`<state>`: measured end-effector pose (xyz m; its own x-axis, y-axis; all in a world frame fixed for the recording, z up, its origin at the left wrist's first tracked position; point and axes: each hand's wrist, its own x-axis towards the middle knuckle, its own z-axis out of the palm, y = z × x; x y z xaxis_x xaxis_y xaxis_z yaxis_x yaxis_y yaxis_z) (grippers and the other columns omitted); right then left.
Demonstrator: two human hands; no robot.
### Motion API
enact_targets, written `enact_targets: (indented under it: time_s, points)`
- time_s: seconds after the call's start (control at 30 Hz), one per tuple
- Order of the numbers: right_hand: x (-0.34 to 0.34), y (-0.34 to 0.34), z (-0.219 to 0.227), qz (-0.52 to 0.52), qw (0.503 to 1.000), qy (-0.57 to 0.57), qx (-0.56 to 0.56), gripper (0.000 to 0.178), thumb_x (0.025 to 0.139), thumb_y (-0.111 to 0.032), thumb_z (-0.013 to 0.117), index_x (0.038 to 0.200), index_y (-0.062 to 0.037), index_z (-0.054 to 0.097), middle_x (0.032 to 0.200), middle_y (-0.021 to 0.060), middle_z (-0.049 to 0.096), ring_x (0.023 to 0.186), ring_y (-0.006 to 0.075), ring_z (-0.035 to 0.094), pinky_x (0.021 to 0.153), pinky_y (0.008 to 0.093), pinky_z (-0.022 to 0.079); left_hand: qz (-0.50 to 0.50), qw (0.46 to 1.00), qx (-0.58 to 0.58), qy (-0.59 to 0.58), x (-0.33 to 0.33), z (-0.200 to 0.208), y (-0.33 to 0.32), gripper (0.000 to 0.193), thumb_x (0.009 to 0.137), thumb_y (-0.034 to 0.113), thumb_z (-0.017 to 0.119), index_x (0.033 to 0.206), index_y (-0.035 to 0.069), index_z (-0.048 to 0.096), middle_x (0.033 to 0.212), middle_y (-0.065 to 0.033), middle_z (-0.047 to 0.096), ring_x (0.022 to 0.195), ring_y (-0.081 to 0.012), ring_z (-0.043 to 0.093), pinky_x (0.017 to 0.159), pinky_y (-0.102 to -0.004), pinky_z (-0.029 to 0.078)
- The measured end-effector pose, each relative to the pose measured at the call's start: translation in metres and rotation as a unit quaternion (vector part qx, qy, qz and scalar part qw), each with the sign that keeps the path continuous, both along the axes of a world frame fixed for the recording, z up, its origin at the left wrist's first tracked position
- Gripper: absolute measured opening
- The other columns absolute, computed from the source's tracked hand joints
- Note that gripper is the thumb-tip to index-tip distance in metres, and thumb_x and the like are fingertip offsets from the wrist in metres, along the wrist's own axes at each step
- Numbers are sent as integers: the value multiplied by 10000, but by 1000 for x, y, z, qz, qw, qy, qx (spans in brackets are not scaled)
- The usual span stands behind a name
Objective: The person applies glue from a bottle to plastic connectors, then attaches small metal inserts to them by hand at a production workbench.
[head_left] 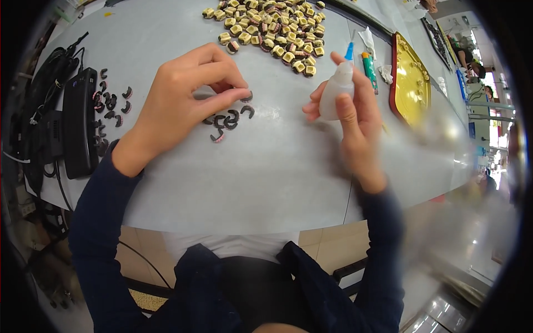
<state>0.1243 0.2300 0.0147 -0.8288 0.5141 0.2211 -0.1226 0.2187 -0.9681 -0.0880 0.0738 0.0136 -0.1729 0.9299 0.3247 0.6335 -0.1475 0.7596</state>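
Note:
My left hand [189, 94] pinches a small dark curved piece with a pinkish edge [247, 97] between thumb and fingertips, just above the grey table. Right below those fingers lie several more dark C-shaped pieces [231, 119], some showing a pink toothed side. In my right hand [358, 114] is a white translucent squeeze bottle [337, 94], its blue needle tip [349, 51] pointing up and away from me. Fingers and thumb wrap round the bottle's body. Beyond both hands spreads a heap of small cream-and-dark parts [277, 33], some with pink.
At the left, a black box-shaped device [79, 122] with cables stands beside another scatter of dark curved pieces [111, 101]. To the right are a green tube [370, 72], crumpled tissue [386, 72] and a yellow tray with a red rim [411, 77]. The table's near edge runs before my lap.

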Motion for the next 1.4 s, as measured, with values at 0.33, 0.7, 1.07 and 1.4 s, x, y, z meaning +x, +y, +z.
enact_targets:
  time_s: [0.33, 0.7, 1.07, 1.4]
  points:
    - [18, 15, 17, -27, 988, 73, -129, 426, 887, -283, 641, 1187, -34, 469, 1182, 224, 599, 915, 206, 621, 779, 311, 499, -58, 963, -1, -265, 57, 1, -4, 226, 763, -100, 702, 969, -25, 651, 1008, -117, 626, 915, -155, 630, 774, -259, 533]
    - [25, 15, 22, 33, 998, 20, -45, 611, 909, -569, 523, 1197, -33, 473, 790, 144, 613, 719, 162, 558, 634, 239, 407, -56, 983, 55, -163, 81, -11, -11, 533, 714, -69, 782, 1146, 5, 478, 1029, -94, 615, 947, -189, 678, 668, -233, 495]
    - [18, -7, 19, 10, 998, -44, -33, 560, 910, -585, 485, 1156, -88, 406, 795, 231, 607, 344, 204, 498, 272, 254, 384, -53, 982, 43, -176, 81, -14, -15, 549, 692, -64, 800, 1133, 12, 482, 1035, -79, 581, 942, -210, 688, 664, -232, 499]
    - [19, -6, 17, 31, 998, -48, -19, 560, 894, -586, 527, 1107, -82, 408, 774, 196, 629, 357, 176, 515, 290, 244, 395, -66, 981, 47, -179, 81, -15, -13, 560, 679, -57, 812, 1126, 9, 482, 1027, -82, 579, 934, -222, 691, 684, -240, 523]
